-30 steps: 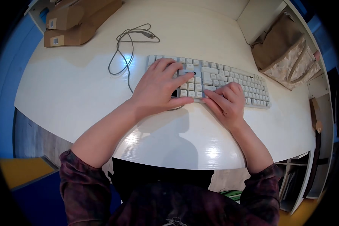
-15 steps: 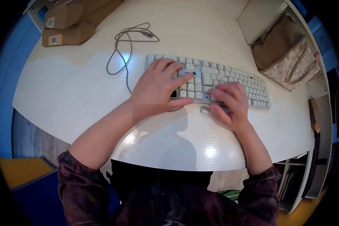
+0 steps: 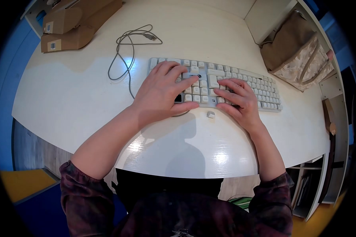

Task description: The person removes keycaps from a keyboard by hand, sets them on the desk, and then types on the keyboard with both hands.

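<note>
A pale grey keyboard [image 3: 269,94] with off-white keys lies flat on the white desk, its number pad at the left end. My left hand [image 3: 159,85] rests open over that end, fingers spread across the keys and thumb along the near edge. My right hand [image 3: 241,99] is at the keyboard's middle, fingers stretched over the keys and thumb at the near edge. A small key shows between its thumb and index finger; I see no grip on it. One loose keycap [image 3: 211,114] lies on the desk just in front of a bare key slot [image 3: 213,100].
A grey cable [image 3: 132,51] lies coiled behind the keyboard, its USB plug at the end. Brown cardboard boxes [image 3: 69,31] stand at the back left of the desk [image 3: 67,98]. At the right, a brown fabric bag [image 3: 290,47] sits against the shelf panel.
My right hand has come down onto the keys, its fingers stretching out. The loose keycap shows more fully. My left hand stays on the number pad. The whole view has shifted slightly.
</note>
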### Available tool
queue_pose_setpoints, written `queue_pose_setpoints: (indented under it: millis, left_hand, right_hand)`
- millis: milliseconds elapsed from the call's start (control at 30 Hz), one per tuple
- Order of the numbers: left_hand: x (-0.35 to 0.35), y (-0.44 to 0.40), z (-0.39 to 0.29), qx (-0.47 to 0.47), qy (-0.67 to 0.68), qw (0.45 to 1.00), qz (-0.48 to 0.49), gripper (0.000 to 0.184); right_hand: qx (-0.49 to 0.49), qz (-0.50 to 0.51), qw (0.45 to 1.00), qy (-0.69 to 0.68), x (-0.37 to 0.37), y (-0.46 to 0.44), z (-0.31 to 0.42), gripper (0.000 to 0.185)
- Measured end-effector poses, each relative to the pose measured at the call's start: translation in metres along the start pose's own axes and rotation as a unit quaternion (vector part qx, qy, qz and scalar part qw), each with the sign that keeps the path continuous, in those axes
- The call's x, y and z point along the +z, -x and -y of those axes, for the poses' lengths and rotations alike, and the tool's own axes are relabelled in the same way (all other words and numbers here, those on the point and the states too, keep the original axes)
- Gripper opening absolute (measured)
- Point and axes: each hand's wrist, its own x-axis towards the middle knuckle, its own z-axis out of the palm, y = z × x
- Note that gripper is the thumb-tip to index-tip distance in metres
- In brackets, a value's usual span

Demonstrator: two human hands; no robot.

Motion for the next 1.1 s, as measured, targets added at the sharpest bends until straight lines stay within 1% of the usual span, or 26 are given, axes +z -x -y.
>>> queue_pose_setpoints:
  millis: [67, 267, 367, 467, 567, 667, 767, 867, 967, 1100]
  left_hand:
    - [0.0, 0.0, 0.001, 0.0, 0.002, 1.0, -0.001, 0.061]
    - [0.0, 0.001, -0.001, -0.003, 0.011, 1.0, -0.005, 0.06]
    - [0.001, 0.0, 0.001, -0.003, 0.011, 1.0, -0.008, 0.059]
    - [-0.001, 0.0, 0.0, -0.004, 0.014, 1.0, -0.006, 0.059]
    - [-0.003, -0.001, 0.0, -0.003, 0.012, 1.0, -0.001, 0.059]
    - [-0.002, 0.0, -0.001, -0.006, 0.01, 1.0, 0.001, 0.06]
    - [-0.002, 0.0, 0.0, -0.002, 0.009, 1.0, 0.002, 0.06]
    - [-0.003, 0.0, 0.0, -0.002, 0.01, 1.0, -0.001, 0.06]
    - [-0.002, 0.001, 0.0, -0.001, 0.007, 1.0, -0.002, 0.061]
    - [-0.001, 0.001, 0.001, 0.0, 0.0, 1.0, -0.001, 0.061]
  right_hand:
    - [-0.004, -0.003, 1.0, -0.004, 0.0, -0.001, 0.0, 0.038]
    - [-0.044, -0.025, 0.996, 0.074, 0.005, 0.002, 0.001, 0.033]
    - [-0.038, -0.032, 0.995, 0.087, 0.006, 0.001, 0.008, 0.029]
    - [-0.013, -0.05, 0.995, 0.081, 0.009, 0.002, 0.008, 0.024]
    - [-0.003, -0.057, 0.997, 0.046, 0.012, -0.002, 0.002, 0.019]
    - [-0.03, -0.078, 0.994, 0.065, 0.013, -0.003, 0.001, 0.015]
    - [-0.086, -0.114, 0.984, 0.109, 0.003, -0.01, 0.008, 0.012]
    - [-0.072, -0.084, 0.991, 0.07, 0.001, 0.001, 0.009, 0.012]
    - [-0.084, -0.04, 0.995, 0.029, 0.0, 0.007, 0.015, 0.012]
    - [-0.118, -0.021, 0.992, 0.041, -0.003, 0.005, 0.019, 0.012]
